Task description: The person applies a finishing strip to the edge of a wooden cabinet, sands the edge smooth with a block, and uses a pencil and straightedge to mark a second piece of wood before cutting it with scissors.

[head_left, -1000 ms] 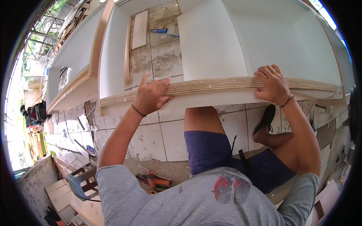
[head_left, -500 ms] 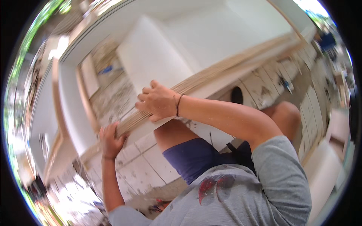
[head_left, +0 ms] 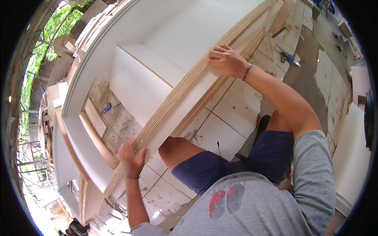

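Pale layered wood forms a long straight strip (head_left: 173, 98), slanting from lower left to upper right of the frame along the front edge of your large white open cabinet (head_left: 189, 39). Below centre, your bare leg (head_left: 173, 153) reaches that edge; cracked white floor tiles (head_left: 226, 126) lie open to its right. Your right hand (head_left: 228, 61), upper centre, bends its fingers over the strip, grip unclear. Your blurred left hand (head_left: 132, 159), lower left, spreads thumb from fingers at the strip.
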